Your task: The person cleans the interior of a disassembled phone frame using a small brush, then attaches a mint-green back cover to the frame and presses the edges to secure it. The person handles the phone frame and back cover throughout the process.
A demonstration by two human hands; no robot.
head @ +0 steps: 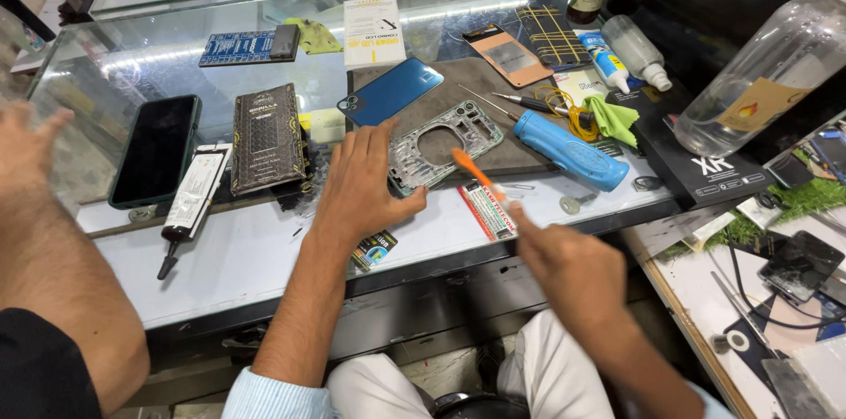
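Observation:
A grey metal phone frame (441, 144) with a round hole lies on a dark mat (493, 106) on the glass counter. My left hand (357, 185) rests flat on the counter, its fingers touching the frame's left edge. My right hand (564, 265) holds a small tool with an orange tip (471, 170), and the tip points at the frame's lower right edge. A blue phone back cover (389, 90) lies just behind my left hand.
Another person's arm (48, 243) reaches in at the far left. A dark phone (157, 148), black glue tube (192, 203), patterned dark case (267, 137), blue electric screwdriver (568, 150), green cloth (612, 118), several bottles (767, 75) and a black box (701, 168) crowd the counter.

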